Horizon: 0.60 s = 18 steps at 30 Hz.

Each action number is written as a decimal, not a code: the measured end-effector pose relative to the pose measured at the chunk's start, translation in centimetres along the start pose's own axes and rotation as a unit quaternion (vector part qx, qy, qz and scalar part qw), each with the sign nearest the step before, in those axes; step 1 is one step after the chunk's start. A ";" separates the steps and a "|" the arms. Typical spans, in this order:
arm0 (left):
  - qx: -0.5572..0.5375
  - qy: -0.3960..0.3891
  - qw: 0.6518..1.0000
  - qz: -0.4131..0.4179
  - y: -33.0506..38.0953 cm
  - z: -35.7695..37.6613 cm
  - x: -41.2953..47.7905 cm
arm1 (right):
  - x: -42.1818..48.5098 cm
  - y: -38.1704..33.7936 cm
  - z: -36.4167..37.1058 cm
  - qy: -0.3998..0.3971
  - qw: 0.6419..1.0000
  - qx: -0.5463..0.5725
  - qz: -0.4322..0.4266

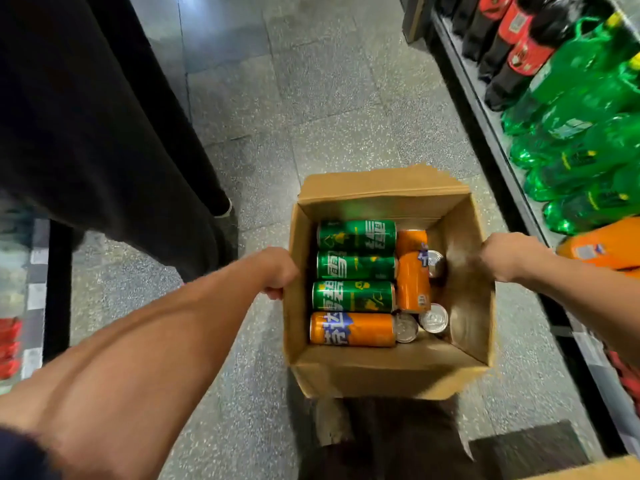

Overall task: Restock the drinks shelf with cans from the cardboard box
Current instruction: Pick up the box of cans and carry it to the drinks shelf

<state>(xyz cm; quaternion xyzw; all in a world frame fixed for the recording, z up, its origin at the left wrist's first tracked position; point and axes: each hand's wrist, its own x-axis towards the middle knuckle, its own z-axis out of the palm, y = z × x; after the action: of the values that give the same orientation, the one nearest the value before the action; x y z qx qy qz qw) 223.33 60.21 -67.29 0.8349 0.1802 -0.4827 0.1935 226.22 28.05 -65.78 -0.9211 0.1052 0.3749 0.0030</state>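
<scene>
Cardboard box (381,375), green cans (356,265) and orange cans (351,329) inside, left hand (278,270) and right hand (502,252) gripping its sides

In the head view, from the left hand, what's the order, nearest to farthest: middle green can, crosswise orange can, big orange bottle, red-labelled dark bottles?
1. Middle green can, inside the box wall beside the left hand.
2. Crosswise orange can, right part of the box.
3. Big orange bottle, shelf on the right.
4. Red-labelled dark bottles, shelf's far end.

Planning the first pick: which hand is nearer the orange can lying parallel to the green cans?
Left. The left hand grips the box wall just beside the orange can; the right hand grips the opposite wall.
</scene>
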 end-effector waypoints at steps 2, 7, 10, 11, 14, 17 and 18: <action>-0.011 0.010 1.000 -0.016 2.1 -2.4 2.1 | 2.6 -0.5 -2.5 0.004 1.000 0.011 -0.012; -0.066 0.012 0.996 -0.062 6.6 -7.5 6.8 | 7.7 -1.9 -8.6 -0.020 0.998 -0.041 -0.046; -0.040 -0.021 0.998 -0.046 8.6 -10.5 9.2 | 11.9 -2.6 -11.3 -0.019 0.998 -0.032 -0.050; -0.014 -0.026 0.999 -0.043 9.4 -11.7 9.7 | 13.3 -2.9 -12.4 -0.013 0.999 -0.018 -0.038; 0.034 -0.025 0.998 -0.035 11.4 -15.7 11.9 | 16.8 -4.4 -16.2 -0.002 1.000 0.000 -0.019; 0.031 -0.020 0.999 -0.038 13.1 -19.3 15.1 | 20.0 -6.0 -19.3 -0.012 0.999 -0.039 -0.031; 0.029 -0.023 0.998 -0.047 13.7 -20.7 15.7 | 21.1 -6.4 -20.1 -0.025 0.998 -0.046 -0.035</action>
<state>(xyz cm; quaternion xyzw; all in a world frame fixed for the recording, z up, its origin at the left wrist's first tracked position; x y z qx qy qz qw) 252.61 60.47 -69.45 0.8194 0.2002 -0.5156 0.1505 255.98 28.55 -66.40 -0.9138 0.0555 0.4016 -0.0235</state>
